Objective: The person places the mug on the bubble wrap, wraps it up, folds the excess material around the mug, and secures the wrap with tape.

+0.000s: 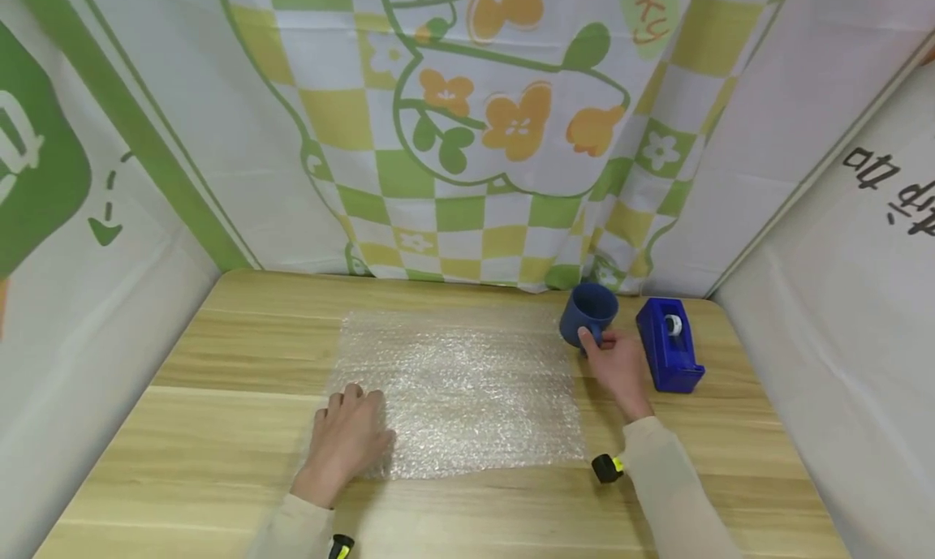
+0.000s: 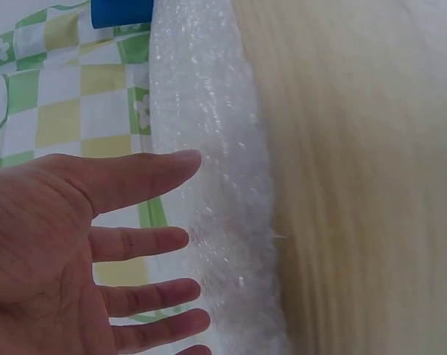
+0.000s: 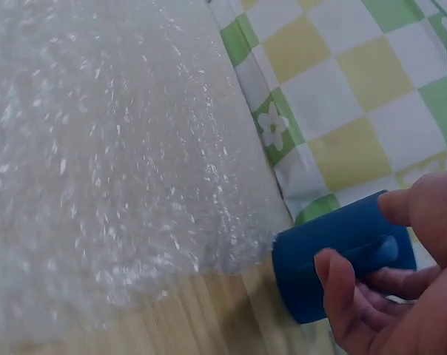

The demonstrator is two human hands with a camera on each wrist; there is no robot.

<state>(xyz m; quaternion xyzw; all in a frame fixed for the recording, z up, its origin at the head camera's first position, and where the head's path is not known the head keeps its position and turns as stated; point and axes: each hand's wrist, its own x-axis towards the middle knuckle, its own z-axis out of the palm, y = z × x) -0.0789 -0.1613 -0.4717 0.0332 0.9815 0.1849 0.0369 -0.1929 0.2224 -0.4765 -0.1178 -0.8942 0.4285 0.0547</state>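
Observation:
A sheet of clear bubble wrap lies flat across the middle of the wooden table. At its far right corner stands a blue mug, upright. My right hand holds the mug by its handle; the right wrist view shows fingers curled at the handle. Over the left part of the wrap is my left hand. In the left wrist view its thumb and fingers are spread and straight, with nothing between them and the tips close to the wrap.
A blue tape dispenser with a white roll stands right of the mug, near the table's right edge. Behind the wooden table hangs a green and yellow checked curtain. White printed cloth walls close off both sides.

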